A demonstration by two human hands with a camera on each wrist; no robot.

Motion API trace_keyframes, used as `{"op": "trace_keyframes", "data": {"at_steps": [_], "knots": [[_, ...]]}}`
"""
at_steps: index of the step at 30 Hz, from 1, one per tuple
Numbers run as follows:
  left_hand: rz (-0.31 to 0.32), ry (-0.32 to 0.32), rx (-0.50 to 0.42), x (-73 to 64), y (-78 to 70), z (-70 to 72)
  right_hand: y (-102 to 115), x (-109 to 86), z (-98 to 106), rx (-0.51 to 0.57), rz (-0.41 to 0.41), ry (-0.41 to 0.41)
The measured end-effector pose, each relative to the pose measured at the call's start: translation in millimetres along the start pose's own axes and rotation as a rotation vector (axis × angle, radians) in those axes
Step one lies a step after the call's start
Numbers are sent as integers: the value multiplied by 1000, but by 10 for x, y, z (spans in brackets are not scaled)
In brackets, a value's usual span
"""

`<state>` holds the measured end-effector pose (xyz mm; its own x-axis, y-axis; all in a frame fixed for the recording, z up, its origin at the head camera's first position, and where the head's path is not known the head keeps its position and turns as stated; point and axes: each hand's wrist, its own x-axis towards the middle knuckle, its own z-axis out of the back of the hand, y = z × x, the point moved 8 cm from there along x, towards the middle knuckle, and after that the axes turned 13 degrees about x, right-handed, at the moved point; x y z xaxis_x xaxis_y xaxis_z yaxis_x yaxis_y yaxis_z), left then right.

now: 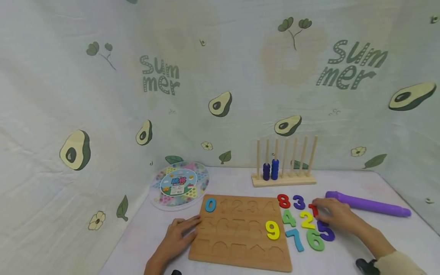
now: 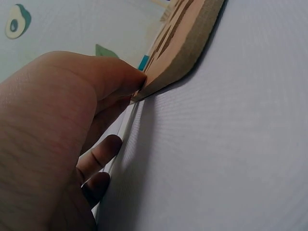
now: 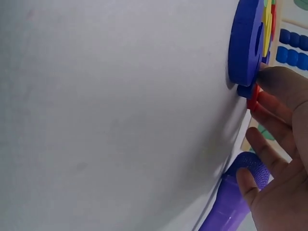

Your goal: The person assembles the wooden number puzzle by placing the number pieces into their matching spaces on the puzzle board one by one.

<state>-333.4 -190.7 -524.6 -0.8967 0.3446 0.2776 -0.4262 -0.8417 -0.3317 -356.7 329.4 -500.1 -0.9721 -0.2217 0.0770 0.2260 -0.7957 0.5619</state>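
My right hand [image 1: 333, 214] is over at the loose numbers, pinching the red 1 [image 1: 313, 210] between thumb and fingertips, with the other fingers fanned out a bit. The 1 is at the top right of the bunch on the table [image 1: 227, 183], and the purple 5 [image 1: 330, 233] is right by my thumb. Left hand [image 1: 177, 236] has loosely spread fingers, tips touching the left edge of the wooden board [image 1: 233, 244], which lies flat in front of me.

On the board, the blue 0 [image 1: 207, 206] is at the top left corner and the yellow 9 [image 1: 277, 231] is at the right end of the middle row. Can't really tell how deep either one sits. Off its right side are the red 8 [image 1: 283, 201], purple 3 [image 1: 300, 202], green 4 [image 1: 291, 221], yellow 2 [image 1: 308, 220], blue 7 [image 1: 298, 242] and green 6 [image 1: 310, 238].

Further back there's a peg stand [image 1: 284, 180] with dark beads [image 1: 266, 172] on one rod and blue beads [image 1: 275, 169] on the next, plus a round labelled pack [image 1: 178, 183] to the left. A purple mic-looking thing [image 1: 371, 204] lies just beyond my right hand. Avocado-print cloth [image 1: 192, 126] hangs behind it all.
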Motion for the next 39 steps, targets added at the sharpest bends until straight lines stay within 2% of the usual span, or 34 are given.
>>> {"op": "trace_keyframes", "data": {"at_steps": [4, 11, 19, 28, 39], "knots": [[3, 8, -11, 13, 24, 0, 32, -3, 17, 6, 6, -17], [23, 31, -14, -1, 30, -41, 166, -25, 83, -44, 51, -43], [-40, -34, 13, 9, -64, 53, 334, -65, 168, -51, 84, -95], [-9, -14, 6, -12, -31, 30, 546, -42, 146, -42, 119, -108], [-28, -29, 20, 2, -36, 33, 884, -8, 128, -64, 170, -112]]}}
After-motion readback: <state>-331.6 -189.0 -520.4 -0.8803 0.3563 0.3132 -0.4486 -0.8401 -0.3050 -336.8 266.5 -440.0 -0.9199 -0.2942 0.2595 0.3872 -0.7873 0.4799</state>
